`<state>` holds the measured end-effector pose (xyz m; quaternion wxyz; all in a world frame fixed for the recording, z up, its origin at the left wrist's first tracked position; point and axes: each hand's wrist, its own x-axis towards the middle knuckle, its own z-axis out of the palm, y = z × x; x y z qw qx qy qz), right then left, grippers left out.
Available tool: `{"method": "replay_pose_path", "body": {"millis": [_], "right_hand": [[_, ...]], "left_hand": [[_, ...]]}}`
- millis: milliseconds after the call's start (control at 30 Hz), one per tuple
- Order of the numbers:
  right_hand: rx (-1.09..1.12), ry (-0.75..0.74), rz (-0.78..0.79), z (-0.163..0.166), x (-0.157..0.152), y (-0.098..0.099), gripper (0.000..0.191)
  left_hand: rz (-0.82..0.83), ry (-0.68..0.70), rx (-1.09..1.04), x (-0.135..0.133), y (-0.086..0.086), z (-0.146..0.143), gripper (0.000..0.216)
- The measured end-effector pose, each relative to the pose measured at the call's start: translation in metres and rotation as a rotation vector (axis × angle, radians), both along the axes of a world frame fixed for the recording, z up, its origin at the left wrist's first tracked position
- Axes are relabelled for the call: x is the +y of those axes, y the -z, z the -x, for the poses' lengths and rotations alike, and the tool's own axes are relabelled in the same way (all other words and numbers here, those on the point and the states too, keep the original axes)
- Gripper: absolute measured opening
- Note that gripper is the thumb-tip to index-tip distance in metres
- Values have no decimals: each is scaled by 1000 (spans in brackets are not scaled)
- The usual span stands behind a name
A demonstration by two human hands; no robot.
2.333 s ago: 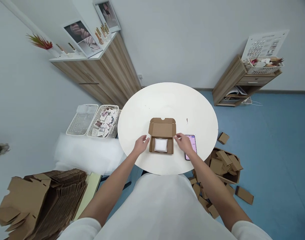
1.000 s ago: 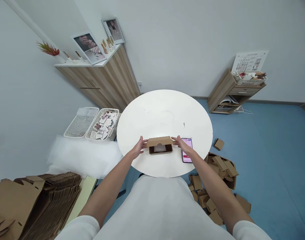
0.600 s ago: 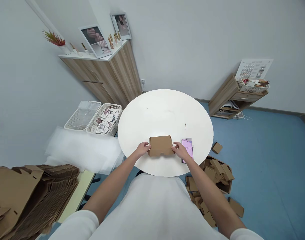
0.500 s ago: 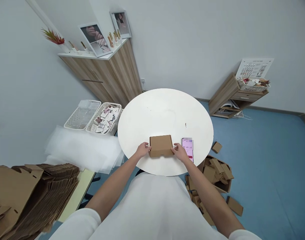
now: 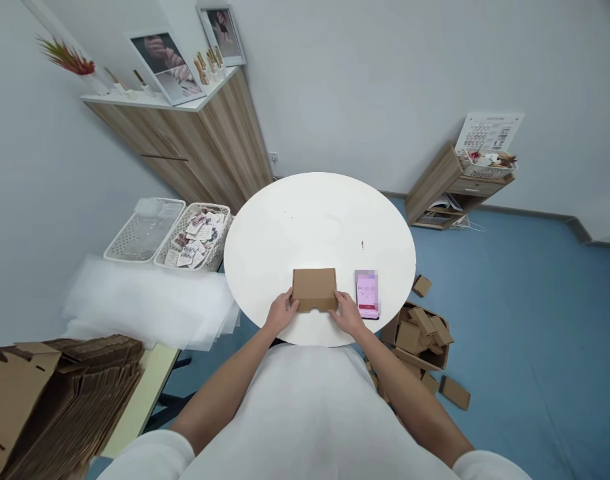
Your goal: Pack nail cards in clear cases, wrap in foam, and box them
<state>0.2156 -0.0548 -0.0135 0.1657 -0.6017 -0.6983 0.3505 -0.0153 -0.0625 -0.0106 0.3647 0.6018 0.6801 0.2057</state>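
At six o'clock on the table (image 5: 319, 207), left hand (image 5: 282, 312) and right hand (image 5: 347, 315) clamp the box (image 5: 315, 283): folded over, tuck unclear!

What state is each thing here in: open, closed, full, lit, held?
Small cardboard box: lid down, held; whether tucked, unclear
Left hand: gripping the box's left side
Right hand: gripping its right side
Phone: face up, screen lit
Card basket: open, filled with cards
Floor carton: open, filled with small boxes
Wooden cabinet: closed
Drawer: shut
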Motion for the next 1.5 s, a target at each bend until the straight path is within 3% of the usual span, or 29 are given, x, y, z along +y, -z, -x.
{"method": "replay_pose_path", "body": {"millis": [167, 400, 533, 633, 800, 967, 1100, 1267, 1500], "right_hand": [[148, 74, 64, 2, 3, -10, 54], [339, 171, 220, -5, 29, -51, 40], [423, 120, 378, -11, 47, -71, 38], [405, 116, 409, -14, 57, -78, 42], [353, 51, 379, -12, 68, -80, 44], [301, 109, 324, -9, 79, -76, 44], [238, 33, 295, -9, 85, -78, 28], [134, -2, 228, -12, 88, -79, 28], [122, 28, 206, -15, 92, -77, 24]], "left_hand": [[-5, 3, -33, 5, -6, 1, 52], [-60, 181, 31, 20, -32, 6, 59], [-77, 222, 78, 34, -40, 4, 37], [-51, 193, 127, 48, -43, 2, 19], [-36, 148, 209, 61, -45, 0, 16], [-77, 28, 259, 66, -45, -2, 30], [-38, -28, 184, 72, -43, -1, 37], [37, 21, 93, 75, -43, 2, 33], [-41, 46, 103, 78, -44, 0, 38]]}}
